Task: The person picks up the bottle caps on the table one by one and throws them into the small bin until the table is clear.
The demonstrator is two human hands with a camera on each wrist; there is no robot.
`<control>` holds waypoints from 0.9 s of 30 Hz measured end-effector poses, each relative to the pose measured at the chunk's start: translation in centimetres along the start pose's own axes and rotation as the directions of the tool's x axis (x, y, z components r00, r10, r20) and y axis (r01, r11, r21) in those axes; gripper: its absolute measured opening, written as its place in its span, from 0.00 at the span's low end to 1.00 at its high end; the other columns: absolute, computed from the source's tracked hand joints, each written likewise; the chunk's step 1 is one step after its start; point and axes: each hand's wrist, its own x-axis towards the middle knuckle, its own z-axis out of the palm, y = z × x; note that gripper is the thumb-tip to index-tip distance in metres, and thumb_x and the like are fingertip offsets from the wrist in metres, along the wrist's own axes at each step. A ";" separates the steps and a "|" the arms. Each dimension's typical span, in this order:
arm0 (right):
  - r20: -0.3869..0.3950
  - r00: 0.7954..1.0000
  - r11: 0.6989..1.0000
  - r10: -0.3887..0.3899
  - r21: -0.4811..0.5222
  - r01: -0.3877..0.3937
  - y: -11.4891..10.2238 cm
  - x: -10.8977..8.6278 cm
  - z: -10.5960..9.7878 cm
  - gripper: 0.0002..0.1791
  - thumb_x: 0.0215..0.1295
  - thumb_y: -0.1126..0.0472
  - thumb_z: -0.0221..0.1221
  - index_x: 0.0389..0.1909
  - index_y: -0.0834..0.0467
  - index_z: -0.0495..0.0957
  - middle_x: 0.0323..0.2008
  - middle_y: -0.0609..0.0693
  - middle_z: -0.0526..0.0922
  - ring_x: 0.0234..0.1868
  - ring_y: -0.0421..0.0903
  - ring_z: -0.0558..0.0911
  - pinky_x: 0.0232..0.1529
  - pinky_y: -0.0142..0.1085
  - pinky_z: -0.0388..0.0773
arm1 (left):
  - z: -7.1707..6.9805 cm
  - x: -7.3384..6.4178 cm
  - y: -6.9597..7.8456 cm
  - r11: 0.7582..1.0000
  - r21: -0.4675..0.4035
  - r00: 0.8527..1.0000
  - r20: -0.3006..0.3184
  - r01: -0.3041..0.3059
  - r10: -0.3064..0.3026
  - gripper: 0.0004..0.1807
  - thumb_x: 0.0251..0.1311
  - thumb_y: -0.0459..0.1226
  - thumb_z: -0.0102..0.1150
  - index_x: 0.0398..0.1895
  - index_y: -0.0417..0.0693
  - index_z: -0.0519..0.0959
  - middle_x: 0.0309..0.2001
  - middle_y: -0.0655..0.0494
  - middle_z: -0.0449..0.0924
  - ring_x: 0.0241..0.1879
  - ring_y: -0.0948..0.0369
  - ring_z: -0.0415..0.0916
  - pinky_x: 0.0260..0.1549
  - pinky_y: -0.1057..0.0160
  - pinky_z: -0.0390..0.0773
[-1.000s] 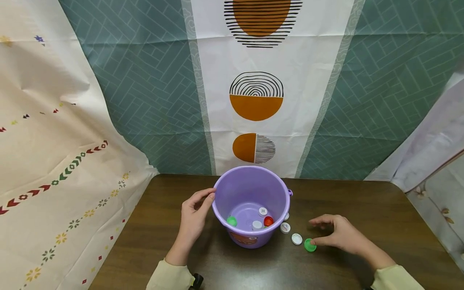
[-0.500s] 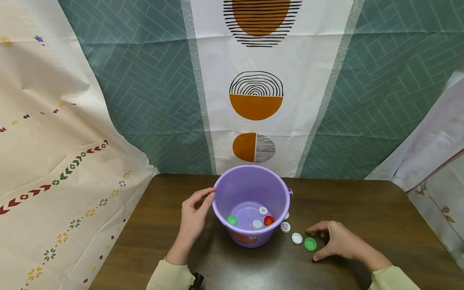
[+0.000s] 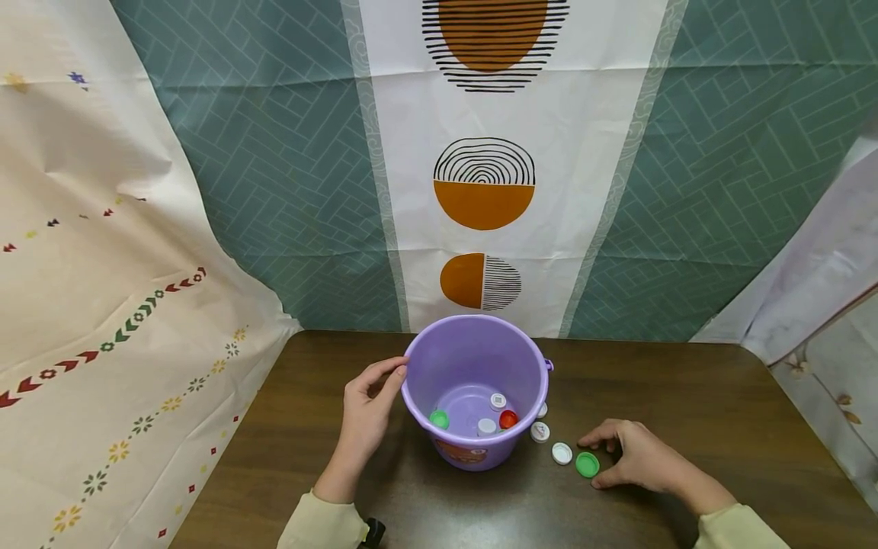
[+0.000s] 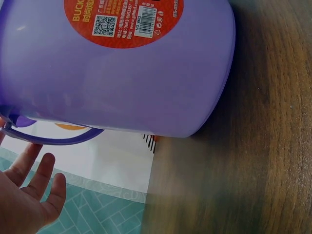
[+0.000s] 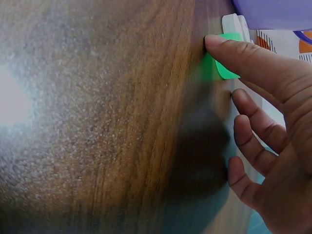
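A purple bucket (image 3: pixel 476 351) stands on the wooden table, holding several bottle caps, among them a green cap (image 3: pixel 440 418), a red cap (image 3: pixel 508 418) and white ones. At its left rim, my left hand (image 3: pixel 366 408) pinches the edge between thumb and forefinger; the left wrist view has this hand (image 4: pixel 29 195) beside the bucket's handle (image 4: pixel 53 139), its other fingers loose. My right hand (image 3: pixel 641 457) lies low over the table, thumb and fingers spread on either side of a green bottle cap (image 3: pixel 587 464), hollow side up. The right wrist view shows the thumb overlapping that cap (image 5: pixel 228 66).
To the green cap's left, a white bottle cap (image 3: pixel 562 454) lies hollow side up. Another white cap (image 3: pixel 539 432) with a printed top sits by the bucket, and one more (image 3: pixel 543 410) is partly behind it. Patterned cloths (image 3: pixel 274 191) hang at the back and sides.
My right thumb has moved off the green cap toward the table's front, and the fingers have shifted slightly left and nearer, straddling it. My left hand and the bucket have stayed put.
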 end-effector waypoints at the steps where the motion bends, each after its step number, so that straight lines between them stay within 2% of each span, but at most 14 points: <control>1: -0.001 1.000 1.000 -0.001 0.000 0.001 0.0 0.0 0.0 0.28 0.33 0.46 0.76 0.41 0.47 0.83 0.33 0.37 0.79 0.32 0.34 0.73 0.31 0.28 0.72 | 0.0 0.0 0.0 1.000 0.000 1.000 -0.001 0.001 -0.001 0.12 0.60 0.36 0.60 0.46 0.42 0.81 0.44 0.44 0.82 0.37 0.60 0.81 0.35 0.68 0.79; 4: -0.002 1.000 1.000 -0.006 0.002 0.006 0.0 0.1 0.1 0.27 0.34 0.46 0.75 0.41 0.47 0.83 0.32 0.37 0.79 0.31 0.34 0.73 0.30 0.28 0.72 | 0.0 0.0 -0.1 1.000 -0.002 1.000 0.000 0.000 0.000 0.12 0.60 0.36 0.60 0.46 0.41 0.81 0.44 0.43 0.82 0.37 0.62 0.81 0.35 0.68 0.79; 13: -0.018 0.999 0.999 -0.037 0.034 0.037 -0.3 0.2 0.2 0.20 0.38 0.48 0.75 0.37 0.44 0.84 0.30 0.38 0.80 0.30 0.36 0.73 0.29 0.29 0.72 | 0.0 0.0 -0.1 1.000 -0.009 1.000 0.005 0.002 -0.002 0.12 0.60 0.36 0.60 0.46 0.42 0.81 0.44 0.44 0.82 0.38 0.59 0.81 0.36 0.68 0.79; 21: -0.019 1.000 1.000 -0.004 0.020 0.004 -0.3 0.2 0.0 0.19 0.39 0.47 0.74 0.36 0.44 0.84 0.29 0.38 0.80 0.29 0.35 0.72 0.27 0.27 0.70 | 0.0 0.0 0.0 1.000 -0.008 1.000 0.003 -0.002 0.002 0.12 0.60 0.35 0.59 0.46 0.41 0.81 0.44 0.43 0.82 0.37 0.63 0.81 0.35 0.69 0.79; 27: -0.024 0.999 1.000 0.026 0.015 -0.026 -0.4 0.3 -0.3 0.18 0.40 0.45 0.73 0.36 0.43 0.84 0.28 0.38 0.80 0.28 0.35 0.73 0.27 0.27 0.70 | 0.0 0.0 -0.2 1.000 -0.014 1.000 0.003 -0.005 0.005 0.12 0.59 0.35 0.60 0.46 0.41 0.81 0.44 0.43 0.82 0.37 0.62 0.81 0.35 0.68 0.79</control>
